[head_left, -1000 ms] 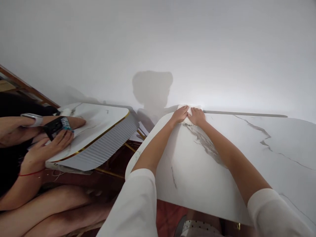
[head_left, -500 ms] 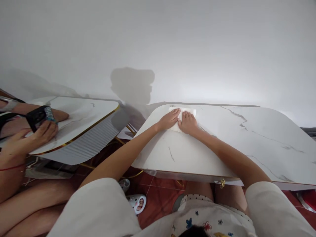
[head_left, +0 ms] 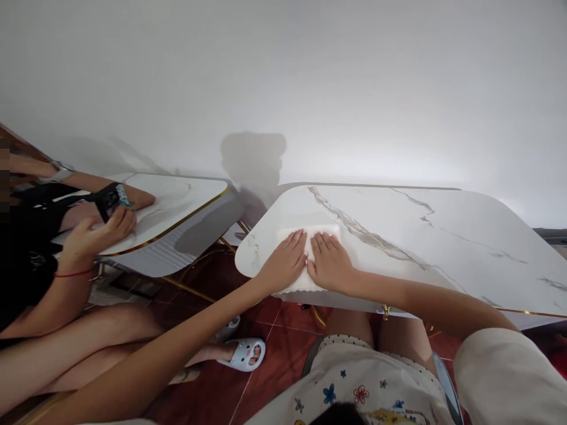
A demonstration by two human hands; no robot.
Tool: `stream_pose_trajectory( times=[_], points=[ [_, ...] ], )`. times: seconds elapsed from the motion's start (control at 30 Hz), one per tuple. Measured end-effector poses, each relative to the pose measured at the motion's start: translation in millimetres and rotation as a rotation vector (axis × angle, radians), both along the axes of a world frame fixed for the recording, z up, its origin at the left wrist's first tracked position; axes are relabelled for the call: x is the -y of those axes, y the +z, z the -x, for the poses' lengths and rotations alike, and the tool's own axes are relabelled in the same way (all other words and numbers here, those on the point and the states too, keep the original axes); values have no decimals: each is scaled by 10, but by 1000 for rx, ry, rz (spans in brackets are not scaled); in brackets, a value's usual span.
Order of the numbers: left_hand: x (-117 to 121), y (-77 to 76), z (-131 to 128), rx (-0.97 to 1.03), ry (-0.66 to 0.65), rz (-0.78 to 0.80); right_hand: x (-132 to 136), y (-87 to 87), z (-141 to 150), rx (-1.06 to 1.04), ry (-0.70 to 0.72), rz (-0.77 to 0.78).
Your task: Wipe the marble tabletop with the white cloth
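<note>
A white cloth (head_left: 310, 282) lies flat near the front left part of the white marble-patterned table (head_left: 447, 260), its scalloped edge reaching the table's front rim. My left hand (head_left: 286, 260) presses down on the cloth's left half, fingers stretched out and palm flat. Beside it, my right hand (head_left: 331, 260) rests flat on the right half with its fingers extended. The two hands almost touch at the thumbs. Parts of the cloth under both palms are hidden.
On the left, a person holding a phone (head_left: 108, 200) sits at a second marble-patterned table (head_left: 177, 200) with a gold edge. That person's foot wears a pale slipper (head_left: 248, 354) on the red tile floor (head_left: 283, 348). A gold knob (head_left: 385, 311) sticks out below my table's front edge.
Both my hands have drawn the cloth from the table's far side toward me, to the front edge. The view has shifted slightly, showing more of the person at left.
</note>
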State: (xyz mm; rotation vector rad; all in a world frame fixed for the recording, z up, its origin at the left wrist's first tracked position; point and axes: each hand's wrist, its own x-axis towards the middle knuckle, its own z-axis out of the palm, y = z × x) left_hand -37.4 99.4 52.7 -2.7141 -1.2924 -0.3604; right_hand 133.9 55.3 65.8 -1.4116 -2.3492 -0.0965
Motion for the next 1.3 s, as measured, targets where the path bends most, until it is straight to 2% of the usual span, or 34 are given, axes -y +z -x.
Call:
stream_pose_trajectory(
  times=[0.07, 0.17, 0.27, 0.37, 0.5, 0.67, 0.8, 0.9, 1.0, 1.1, 1.3],
  points=[
    [36, -26, -178, 12, -3, -10, 51, -15, -178, 5, -19, 15],
    [-91, -37, -499, 44, -22, -4, -51, -22, -475, 18, -62, 55],
    [-387, -11, -800, 75, -19, 23, -354, 16, -735, 59, -73, 112],
    [-769, 21, -1007, 106, -6, 40, -776, 89, -876, 76, -73, 162],
    [-1314, 29, -1102, 149, 46, 65, -1349, 143, -854, 52, -129, 214],
    [-1942, -14, -1058, 175, 59, 45, -1916, 69, -743, 20, -175, 104],
    [-2327, -51, -1070, 152, 55, 7, -2281, 14, -763, 3, -179, 85],
    [-2529, -48, -1154, 142, 68, -25, -2501, 5, -833, -7, -189, 80],
    [-2658, -19, -1309, 128, 47, -53, -2635, 8, -954, -11, -230, 69],
    [-2709, 8, -1516, 109, 16, -61, -2648, 2, -1120, 0, -283, 65],
    [-2546, 16, -1807, 77, -124, -41, -2306, -25, -1340, 16, -426, 72]
  ],
)
